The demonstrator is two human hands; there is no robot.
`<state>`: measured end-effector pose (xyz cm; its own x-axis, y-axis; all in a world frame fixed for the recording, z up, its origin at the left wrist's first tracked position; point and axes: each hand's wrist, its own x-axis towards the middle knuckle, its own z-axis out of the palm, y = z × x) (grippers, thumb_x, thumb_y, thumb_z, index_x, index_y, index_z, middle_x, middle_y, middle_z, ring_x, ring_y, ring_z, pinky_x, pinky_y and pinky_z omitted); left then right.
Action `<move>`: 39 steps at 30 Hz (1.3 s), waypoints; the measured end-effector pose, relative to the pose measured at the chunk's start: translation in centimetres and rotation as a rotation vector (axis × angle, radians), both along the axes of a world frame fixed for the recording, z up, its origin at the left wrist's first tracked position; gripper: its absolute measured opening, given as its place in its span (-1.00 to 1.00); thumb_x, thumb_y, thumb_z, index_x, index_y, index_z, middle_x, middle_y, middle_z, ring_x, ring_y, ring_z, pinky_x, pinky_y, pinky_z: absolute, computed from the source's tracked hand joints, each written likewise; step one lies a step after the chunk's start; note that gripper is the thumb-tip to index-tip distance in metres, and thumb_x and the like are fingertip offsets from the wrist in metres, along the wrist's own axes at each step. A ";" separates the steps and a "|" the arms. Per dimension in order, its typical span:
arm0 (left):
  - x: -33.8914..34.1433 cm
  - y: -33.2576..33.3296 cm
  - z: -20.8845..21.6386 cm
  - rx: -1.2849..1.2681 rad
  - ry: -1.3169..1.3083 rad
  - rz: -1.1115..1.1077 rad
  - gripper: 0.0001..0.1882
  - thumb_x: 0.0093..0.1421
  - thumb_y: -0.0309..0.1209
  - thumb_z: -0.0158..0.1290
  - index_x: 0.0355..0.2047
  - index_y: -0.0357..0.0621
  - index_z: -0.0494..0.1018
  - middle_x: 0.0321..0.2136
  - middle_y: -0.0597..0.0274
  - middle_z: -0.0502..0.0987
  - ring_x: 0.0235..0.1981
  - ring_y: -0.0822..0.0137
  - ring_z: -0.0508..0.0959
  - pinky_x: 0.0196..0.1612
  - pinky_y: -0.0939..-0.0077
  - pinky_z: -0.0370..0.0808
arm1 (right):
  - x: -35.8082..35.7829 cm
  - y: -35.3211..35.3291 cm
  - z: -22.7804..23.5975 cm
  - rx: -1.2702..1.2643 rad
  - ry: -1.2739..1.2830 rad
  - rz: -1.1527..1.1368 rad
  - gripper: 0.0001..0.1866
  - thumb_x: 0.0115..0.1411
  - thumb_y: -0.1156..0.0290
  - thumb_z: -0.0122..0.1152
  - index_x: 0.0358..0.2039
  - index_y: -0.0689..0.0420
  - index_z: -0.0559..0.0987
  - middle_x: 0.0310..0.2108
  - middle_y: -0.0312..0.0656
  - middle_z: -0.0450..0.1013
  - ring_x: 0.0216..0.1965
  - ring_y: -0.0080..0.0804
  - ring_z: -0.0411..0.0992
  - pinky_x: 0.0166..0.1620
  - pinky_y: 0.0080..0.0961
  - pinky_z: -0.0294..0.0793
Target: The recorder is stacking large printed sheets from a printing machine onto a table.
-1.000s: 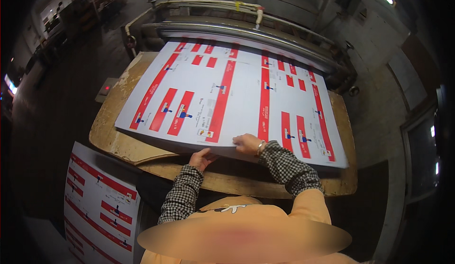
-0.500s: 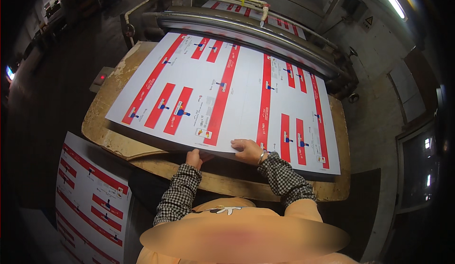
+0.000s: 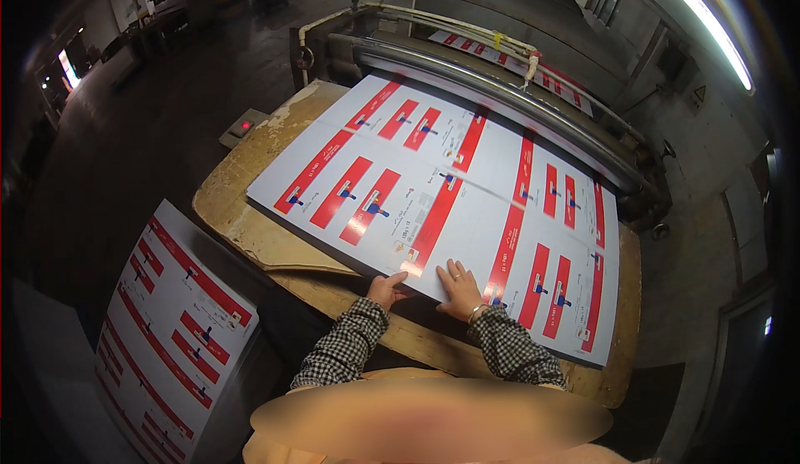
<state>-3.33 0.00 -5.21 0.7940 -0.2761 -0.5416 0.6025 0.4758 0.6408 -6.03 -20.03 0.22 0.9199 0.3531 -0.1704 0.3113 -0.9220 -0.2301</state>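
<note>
A large white printed sheet (image 3: 467,231) with red bars and small blue figures lies across the worn wooden table (image 3: 242,218). A crosswise line divides it from another printed sheet (image 3: 492,143) beyond, which reaches the metal roller (image 3: 500,89). At the near edge, my left hand (image 3: 387,292) is closed on the near sheet, thumb on top and the other fingers mostly hidden beneath. Just to its right, my right hand (image 3: 459,291) lies on the sheet's top with fingers spread, a bracelet at the wrist.
More printed sheets (image 3: 171,331) lie lower left, below table height. A control box (image 3: 243,127) with a red light sits by the table's left side. Pale pipes (image 3: 446,27) run over the roller machine, with printed sheets (image 3: 517,64) behind. A wall stands at right.
The view has shifted, so the table appears farther right and lower. A crosswise line between two sheets now shows. My right hand's fingers have spread out on the sheet.
</note>
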 end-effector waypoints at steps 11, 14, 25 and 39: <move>0.9 -1.0 0.0 -0.001 0.085 0.015 -0.63 0.19 -0.23 -0.24 -0.12 -0.20 0.33 -0.21 0.01 0.43 -0.19 0.06 0.46 -0.14 0.06 0.45 | 2.1 -2.1 6.9 0.509 0.060 -0.185 -0.69 -0.09 0.46 0.02 -0.27 0.26 0.50 -0.23 0.02 0.43 -0.21 -0.18 0.44 -0.12 -0.51 0.40; 1.1 -0.7 -0.9 -0.044 0.078 0.013 -0.61 0.20 -0.23 -0.27 -0.10 -0.24 0.30 -0.20 -0.04 0.42 -0.18 0.06 0.45 -0.13 0.06 0.44 | 1.3 -2.3 3.8 0.574 0.081 -0.200 -0.67 -0.10 0.47 0.03 -0.26 0.27 0.49 -0.15 0.03 0.39 -0.14 -0.19 0.40 -0.04 -0.52 0.35; 0.9 -0.5 -0.5 -0.031 -0.006 -0.029 -0.58 0.12 -0.26 -0.05 -0.17 -0.39 0.26 -0.29 -0.04 0.44 -0.32 0.11 0.51 -0.29 0.23 0.52 | 6.4 -4.3 0.9 0.428 0.346 -0.371 -0.61 -0.12 0.29 0.09 -0.26 0.22 0.50 -0.11 -0.02 0.37 0.01 -0.19 0.26 0.03 -0.52 0.24; 0.8 0.9 0.1 -0.286 -0.037 -0.188 -0.65 0.00 -0.52 -0.03 -0.15 -0.33 0.30 -0.25 -0.01 0.45 -0.17 0.11 0.45 -0.05 0.12 0.37 | 2.6 -3.3 0.3 0.088 0.166 -0.023 -0.33 -0.19 0.25 0.22 -0.01 0.17 0.29 -0.01 0.09 0.21 0.03 -0.01 0.18 0.02 -0.24 0.21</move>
<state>-2.50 0.85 -5.08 0.7324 -0.5561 -0.3929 0.6757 0.5223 0.5203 -3.46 -23.28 0.53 0.8898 0.3526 -0.2899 0.2415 -0.9026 -0.3565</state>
